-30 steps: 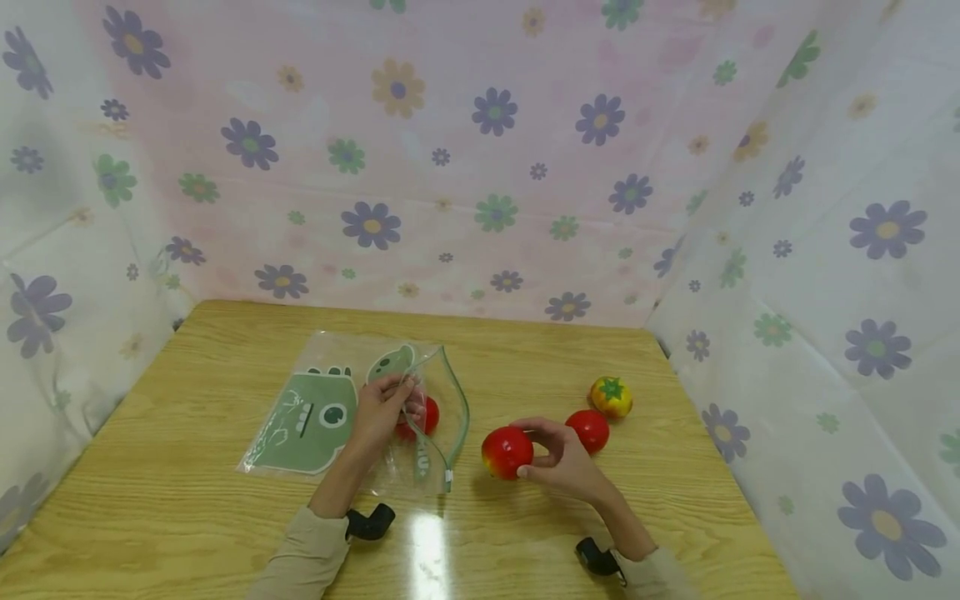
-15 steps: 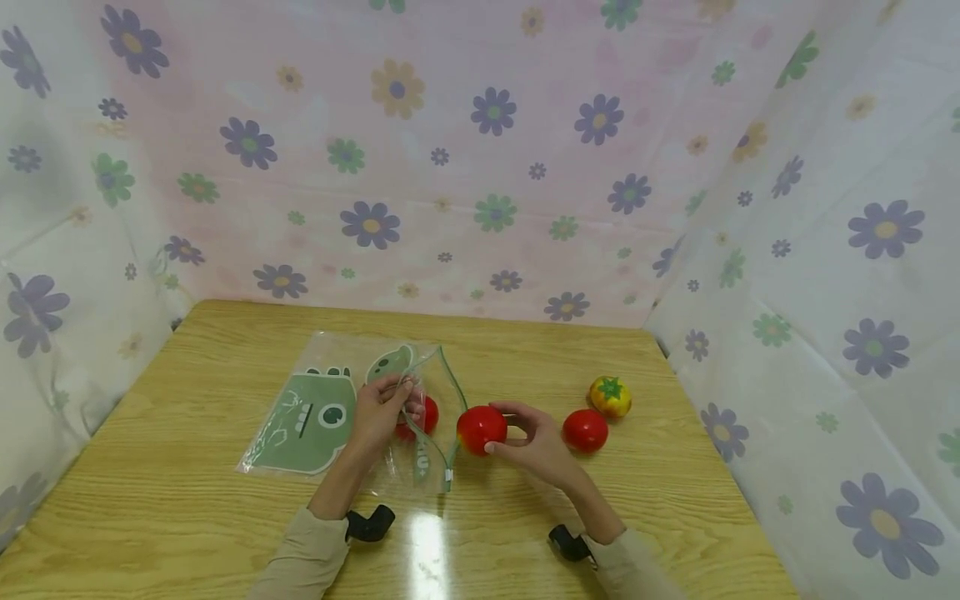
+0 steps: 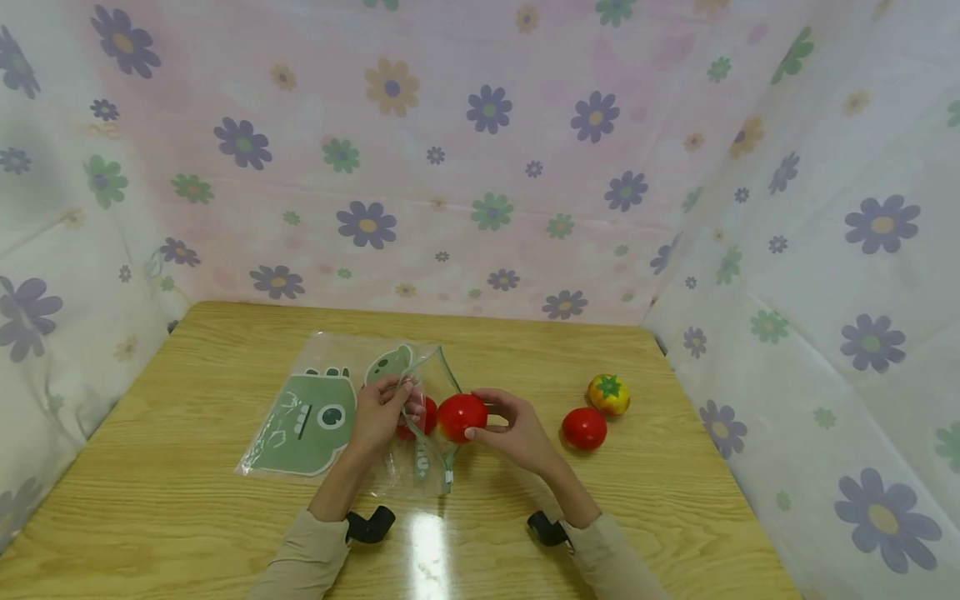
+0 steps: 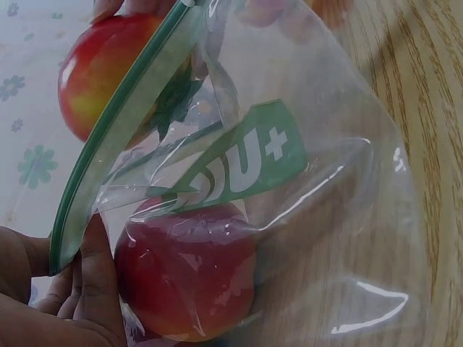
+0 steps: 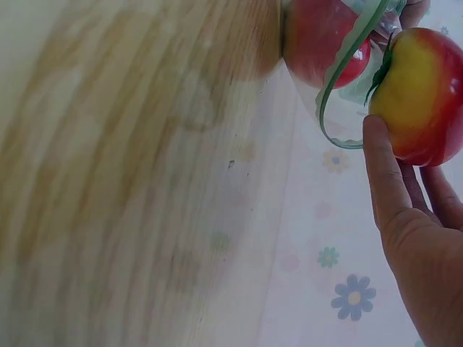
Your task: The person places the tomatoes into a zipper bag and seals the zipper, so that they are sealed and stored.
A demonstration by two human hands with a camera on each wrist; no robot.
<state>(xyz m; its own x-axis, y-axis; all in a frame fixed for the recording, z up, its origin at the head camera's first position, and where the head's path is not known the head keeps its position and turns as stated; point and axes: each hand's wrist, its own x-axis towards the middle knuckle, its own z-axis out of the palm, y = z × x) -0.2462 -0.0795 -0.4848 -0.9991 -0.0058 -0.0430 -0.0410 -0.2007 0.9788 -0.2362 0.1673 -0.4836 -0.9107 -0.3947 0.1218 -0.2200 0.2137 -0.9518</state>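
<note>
My left hand (image 3: 378,412) pinches the green-edged mouth of a clear zip bag (image 4: 340,217) and holds it parted. The bag bears a green cartoon print (image 3: 318,425) and lies flat to the left. Inside it, near the mouth, sits one red tomato (image 4: 189,278), partly covered by my left fingers in the head view. My right hand (image 3: 517,433) grips a second tomato (image 3: 461,418), red with a yellow patch and green leaves in the right wrist view (image 5: 419,94). That tomato is right at the bag's opening, overlapping its green rim (image 4: 119,130).
To the right on the wooden table (image 3: 525,533) lie a red tomato (image 3: 584,429) and, just behind it, a yellow-red one (image 3: 608,394) with a green top. A flowered curtain (image 3: 480,167) encloses the table's back and sides.
My right hand has carried its tomato leftward and slightly away from me, from beside the bag to its mouth. The left hand has kept its hold on the bag's edge.
</note>
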